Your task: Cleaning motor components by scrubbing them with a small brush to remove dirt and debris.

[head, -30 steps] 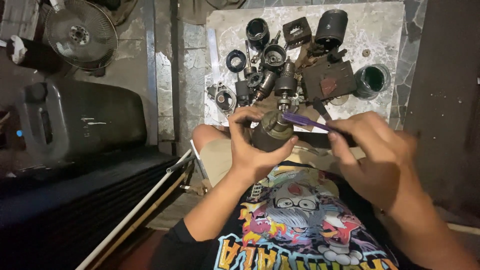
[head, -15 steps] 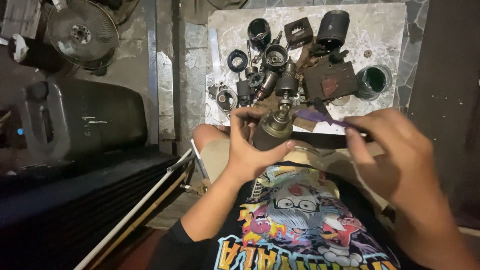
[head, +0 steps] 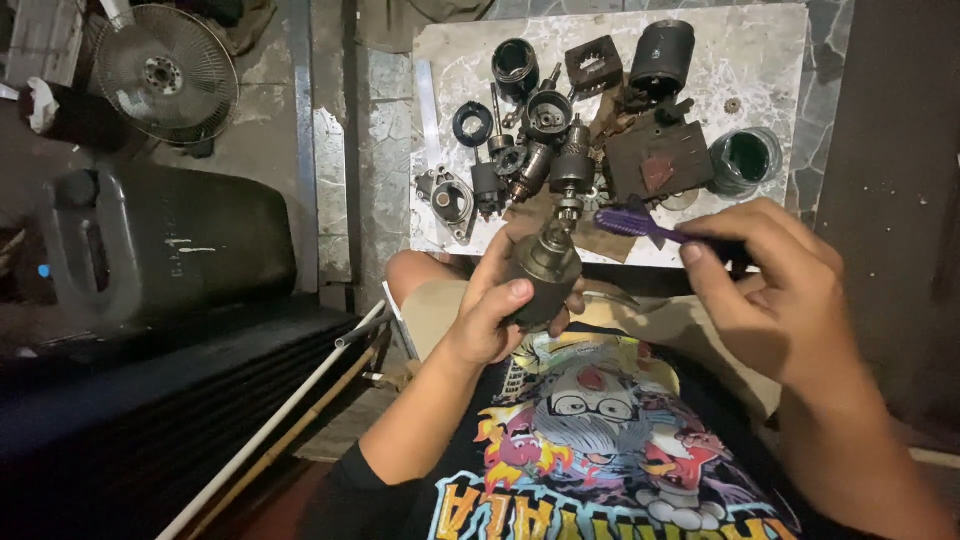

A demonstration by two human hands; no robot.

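Purple-bristled brush being pinched at its handle between thumb and fingers of the right hand, bristle end pointing left and hovering just beside the top of the motor part, not clearly touching it. Being gripped in the left hand: a dull grey-brown cylindrical motor part, fingers curled round the far side and thumb pressing on the near side, small shaft end tilting up and away from the body. Sitting over the lap, above a bare knee and a printed black shirt, just in front of the near edge of a pale marble slab. Lying on that slab, well beyond both hands: dark housings, rings, a small armature and a green-tinted glass jar. Standing off to the left on the floor: a dark plastic jerrycan and a fan guard.
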